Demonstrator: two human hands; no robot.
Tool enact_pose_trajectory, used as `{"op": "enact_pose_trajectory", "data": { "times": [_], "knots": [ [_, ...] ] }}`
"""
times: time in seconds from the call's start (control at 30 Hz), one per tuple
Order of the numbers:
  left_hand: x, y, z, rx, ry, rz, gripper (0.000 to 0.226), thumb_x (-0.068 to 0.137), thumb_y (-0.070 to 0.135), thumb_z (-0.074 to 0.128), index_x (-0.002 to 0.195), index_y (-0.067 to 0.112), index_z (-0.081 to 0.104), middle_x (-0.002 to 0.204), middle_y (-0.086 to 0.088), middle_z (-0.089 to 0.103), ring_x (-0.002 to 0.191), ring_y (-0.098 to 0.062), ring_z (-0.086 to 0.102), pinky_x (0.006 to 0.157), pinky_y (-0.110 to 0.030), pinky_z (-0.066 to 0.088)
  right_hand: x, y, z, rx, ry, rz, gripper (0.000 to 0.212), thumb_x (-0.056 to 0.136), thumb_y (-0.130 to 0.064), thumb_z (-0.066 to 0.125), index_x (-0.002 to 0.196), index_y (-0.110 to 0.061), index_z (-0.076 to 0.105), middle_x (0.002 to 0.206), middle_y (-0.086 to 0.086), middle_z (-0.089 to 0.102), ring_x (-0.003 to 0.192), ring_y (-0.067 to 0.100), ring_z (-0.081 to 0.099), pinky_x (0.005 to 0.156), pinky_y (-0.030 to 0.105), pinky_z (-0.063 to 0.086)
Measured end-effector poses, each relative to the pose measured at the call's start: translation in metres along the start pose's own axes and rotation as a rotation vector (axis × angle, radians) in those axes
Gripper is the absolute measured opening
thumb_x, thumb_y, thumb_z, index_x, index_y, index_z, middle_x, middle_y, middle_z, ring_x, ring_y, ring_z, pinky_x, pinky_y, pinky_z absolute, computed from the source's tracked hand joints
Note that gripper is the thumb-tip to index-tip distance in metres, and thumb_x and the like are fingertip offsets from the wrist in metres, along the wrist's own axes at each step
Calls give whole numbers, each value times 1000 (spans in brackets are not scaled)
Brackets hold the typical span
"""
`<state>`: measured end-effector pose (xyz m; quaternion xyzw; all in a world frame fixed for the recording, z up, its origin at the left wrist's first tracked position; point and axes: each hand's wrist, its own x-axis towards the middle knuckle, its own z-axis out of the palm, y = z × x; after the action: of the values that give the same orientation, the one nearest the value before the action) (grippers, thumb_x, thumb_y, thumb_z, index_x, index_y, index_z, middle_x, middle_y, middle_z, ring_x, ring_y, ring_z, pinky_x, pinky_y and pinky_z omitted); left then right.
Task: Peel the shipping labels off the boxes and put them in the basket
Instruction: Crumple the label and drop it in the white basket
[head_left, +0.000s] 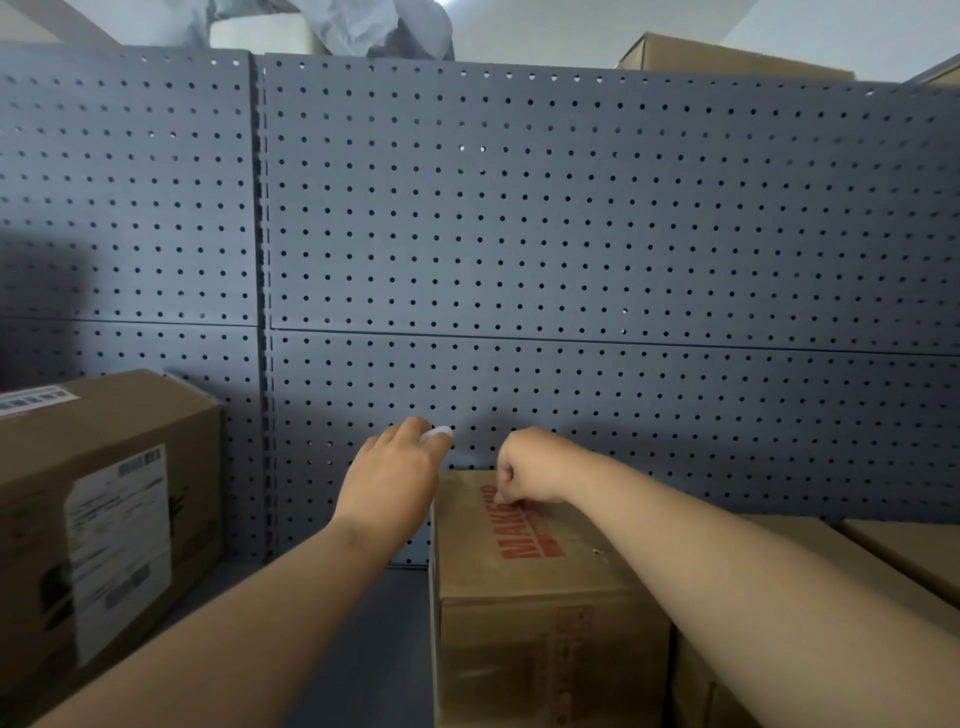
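1. The brown cardboard box with red printed lettering (545, 597) stood on the dark grey shelf (374, 649), its far end close against the grey perforated metal back panel (571, 234).
2. The right hand (524, 470) rested on the far top edge of that box, fingers curled together into a pinch at the surface beside the red lettering; what it pinched was too small to make out.
3. The left hand (397, 475) hovered at the far left corner of the same box, closed around a small whitish scrap (439, 434) that showed past its fingertips. It may have been a peeled piece of label or tape, but that could not be told.
4. A second, larger brown cardboard box (104, 519) sat at the left edge of the shelf, well apart from the hands, carrying a white rectangular shipping label (122, 551) on its near side and another barcoded white label (36, 400) on top.
5. No basket was in view.
6. Handling, as a judgement: such labels are thin, light and limp, tear easily and cling by their adhesive. The best hold looked to be a lifted corner, pinched between thumb and fingertip and drawn back low and slowly, the other hand steadying the box.
7. The cardboard skin could strip off with the label if pulled sharply.
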<state>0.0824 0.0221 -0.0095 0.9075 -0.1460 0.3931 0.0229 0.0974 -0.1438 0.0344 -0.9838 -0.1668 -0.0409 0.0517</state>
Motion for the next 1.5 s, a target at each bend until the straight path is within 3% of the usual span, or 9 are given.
{"op": "enact_pose_trajectory", "data": {
  "times": [0.1,0.27,0.43,0.67,0.83,1.03,1.2,1.4,1.5],
  "knots": [
    [0,2,-1,5,-6,-5,60,79,-7,56,134,16,47,124,-8,54,103,-27,56,87,-35,43,-1,-1,0,-27,28,1,20,87,-23,68,94,-6,75,91,4,71,78,17,59,74,28,48],
    [0,2,0,-3,2,-6,55,78,-7,59,128,15,53,121,-9,57,100,-28,59,84,-36,45,-3,2,-3,33,-11,8,20,85,-26,71,93,-8,76,101,5,75,94,20,67,86,31,52],
    [0,2,-3,-10,1,-14,56,80,-6,55,131,16,50,124,-8,55,102,-27,57,86,-35,43,-2,-8,-1,-106,12,36,23,87,-26,68,91,-4,72,82,5,63,75,20,56,78,31,51],
    [1,5,-8,-32,10,-26,52,82,-7,50,129,14,52,123,-9,55,101,-29,56,85,-35,41,-1,-11,3,-202,67,96,39,89,-17,61,55,-12,41,56,2,38,50,17,36,48,26,33],
    [0,5,-9,-42,13,-19,53,82,-7,51,130,15,51,123,-8,54,102,-29,55,85,-34,41,-6,-9,-4,-111,-23,91,26,87,-29,67,95,-4,73,92,9,71,87,26,66,79,32,53],
    [-2,6,-11,-38,-3,-22,52,87,-2,50,135,17,47,128,-7,52,106,-28,54,88,-34,41,-2,-11,2,-181,35,106,40,89,-25,65,57,-11,46,57,3,43,53,19,41,52,27,36],
    [-3,4,-9,-45,20,-8,54,75,-9,61,124,13,59,113,-11,61,92,-31,61,77,-38,47,-8,-13,-7,-121,-63,110,29,88,-30,67,102,-5,72,101,9,70,95,26,65,90,35,52],
    [-3,1,-4,-28,15,12,57,63,-14,69,115,9,65,101,-13,66,79,-32,64,69,-38,50,2,-13,5,-206,53,131,37,89,-19,64,58,-12,47,60,2,47,62,22,50,59,28,44],
    [-3,1,-4,-26,32,6,56,70,-12,65,121,12,61,109,-12,64,87,-31,63,74,-39,49,1,-12,4,-176,49,162,31,89,-19,64,62,-9,53,64,4,52,58,21,50,56,28,44]
  ]
}}
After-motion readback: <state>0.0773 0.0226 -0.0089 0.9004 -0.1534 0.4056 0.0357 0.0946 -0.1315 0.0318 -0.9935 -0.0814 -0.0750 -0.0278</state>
